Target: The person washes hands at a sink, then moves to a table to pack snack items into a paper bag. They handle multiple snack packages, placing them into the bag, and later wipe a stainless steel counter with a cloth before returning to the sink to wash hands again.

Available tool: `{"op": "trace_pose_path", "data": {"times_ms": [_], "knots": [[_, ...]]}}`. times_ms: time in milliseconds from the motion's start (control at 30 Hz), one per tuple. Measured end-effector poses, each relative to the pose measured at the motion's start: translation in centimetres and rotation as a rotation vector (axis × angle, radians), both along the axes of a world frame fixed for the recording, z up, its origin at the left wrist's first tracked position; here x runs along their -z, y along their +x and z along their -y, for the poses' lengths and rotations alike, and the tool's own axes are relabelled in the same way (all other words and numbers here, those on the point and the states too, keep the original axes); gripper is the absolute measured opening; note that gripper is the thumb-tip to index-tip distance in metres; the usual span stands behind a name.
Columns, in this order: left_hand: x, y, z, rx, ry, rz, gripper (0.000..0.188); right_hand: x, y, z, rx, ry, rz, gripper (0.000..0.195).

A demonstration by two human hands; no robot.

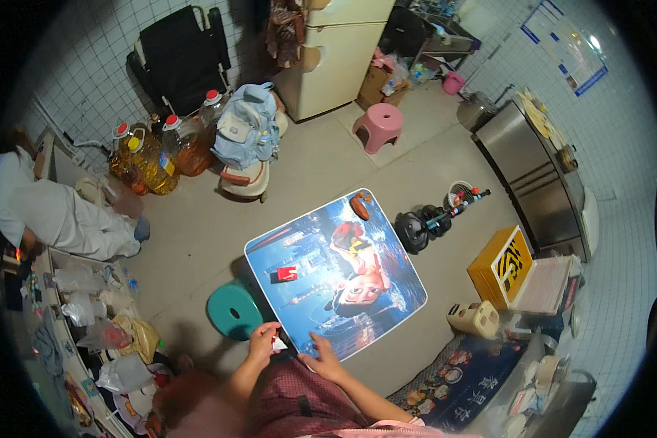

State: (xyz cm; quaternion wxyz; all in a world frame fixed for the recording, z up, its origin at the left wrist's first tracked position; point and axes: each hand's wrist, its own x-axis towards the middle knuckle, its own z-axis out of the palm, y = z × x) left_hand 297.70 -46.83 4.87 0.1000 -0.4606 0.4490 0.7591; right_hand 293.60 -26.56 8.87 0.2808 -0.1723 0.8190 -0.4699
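A small table with a cartoon-printed top [317, 323] stands before me. Just off its near left corner, my left hand [264, 344] holds a small red and white packet [278, 343] between thumb and fingers. My right hand [323, 356] rests at the table's near edge, fingers spread, with nothing seen in it. On the tabletop lie a small red box [287, 274], towards the left, and a reddish-brown object [359, 208] at the far corner.
A teal plastic stool [234, 311] stands left of the table, a pink stool [380, 127] beyond it. Black dumbbell-like items [416, 230] lie to the right, near a yellow box [498, 268]. Further left are a person in white [65, 213], a backpack [247, 128] and oil bottles [153, 164].
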Motion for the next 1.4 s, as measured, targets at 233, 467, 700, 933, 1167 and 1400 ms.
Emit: {"op": "trace_pose_path", "data": {"times_ms": [233,467,700,933,1167,1400], "knots": [[8.7,-6.5,6.5,0.595,-1.176,-0.135,0.072,7.9,-2.7,-4.3,0.258,0.238,0.140,0.054],[13.4,-9.1,4.2,0.619,-0.562,0.155,0.032,13.3,-8.6,-9.5,0.229,0.417,-0.232,0.039],[17.3,-7.2,-4.9,0.790,-0.743,0.052,0.041,16.9,-27.3,-9.1,0.341,0.251,-0.277,0.024],[17.5,-12.3,-9.6,0.960,-0.736,0.296,0.060,23.4,-42.9,-6.1,0.177,0.498,-0.426,0.057],[19.4,-13.1,-12.8,0.951,-0.794,0.477,0.069,23.2,-48.0,-1.3,0.227,0.510,-0.420,0.066],[20.3,-14.6,-13.6,1.055,-0.797,0.632,0.081,25.5,-48.8,-4.2,0.206,0.202,-0.210,0.050]]}}
